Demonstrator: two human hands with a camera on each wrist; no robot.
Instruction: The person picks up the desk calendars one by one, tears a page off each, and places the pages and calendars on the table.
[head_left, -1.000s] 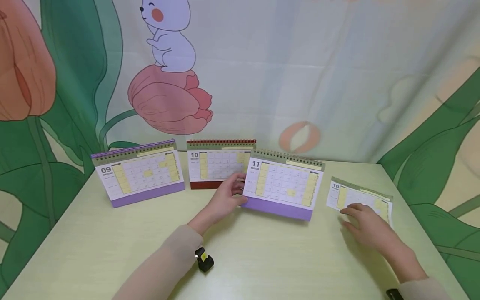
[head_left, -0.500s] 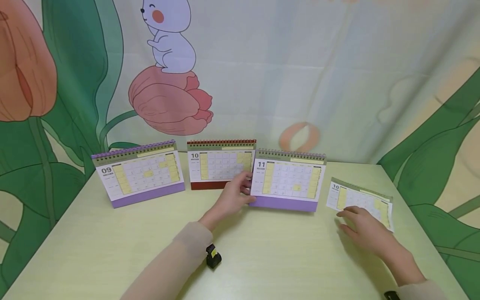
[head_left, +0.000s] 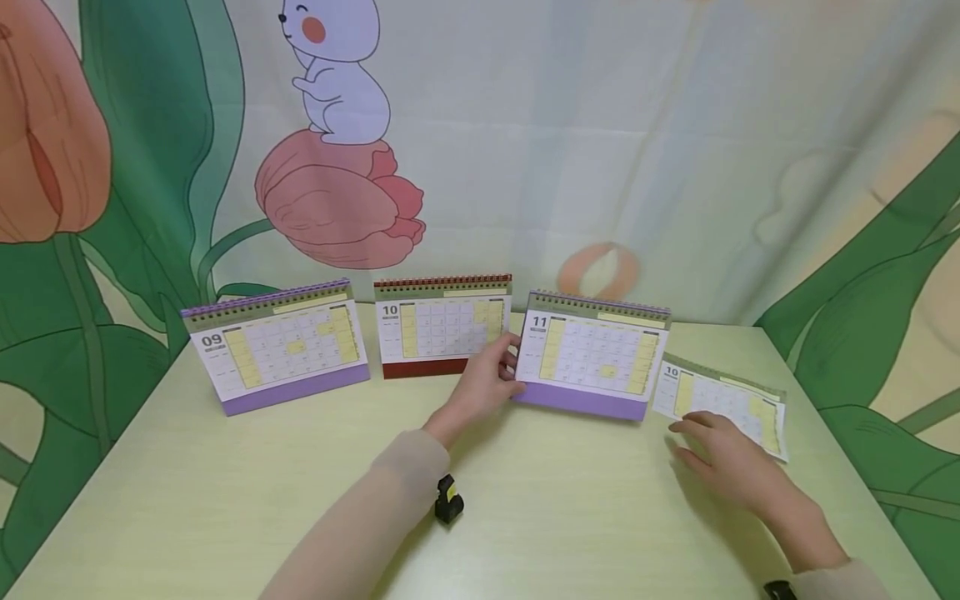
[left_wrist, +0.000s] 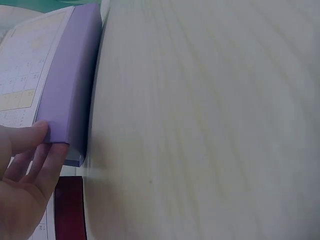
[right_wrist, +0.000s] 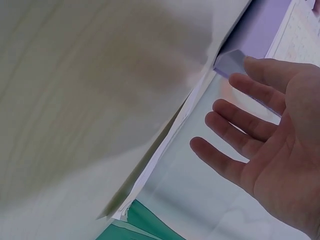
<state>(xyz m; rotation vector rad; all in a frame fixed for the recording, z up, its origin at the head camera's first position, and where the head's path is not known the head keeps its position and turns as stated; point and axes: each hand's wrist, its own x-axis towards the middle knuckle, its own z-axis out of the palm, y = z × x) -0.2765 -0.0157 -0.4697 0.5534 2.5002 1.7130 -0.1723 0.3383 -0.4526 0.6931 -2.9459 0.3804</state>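
A purple desk calendar (head_left: 592,354) on page 11 stands tented right of the middle, tilted slightly in the head view. My left hand (head_left: 483,383) pinches its left edge; in the left wrist view the thumb lies on the front of the purple base (left_wrist: 67,85), the fingers behind. To the right, a loose calendar page (head_left: 712,398) marked 10 lies on the table, curled at its edge. Over its lower part hovers my right hand (head_left: 727,454), fingers spread and holding nothing, as the right wrist view shows. The 11 calendar's right edge overlaps the page's left corner in the head view.
A dark red desk calendar (head_left: 442,325) on page 10 stands behind my left hand. Farther left is another purple desk calendar (head_left: 288,350) on page 09. The pale table (head_left: 555,500) ends at a printed curtain (head_left: 510,167) with flowers and a white animal.
My left hand has moved the purple 11 calendar to the right and slightly back, bringing it up beside the loose page. The right hand has barely shifted.
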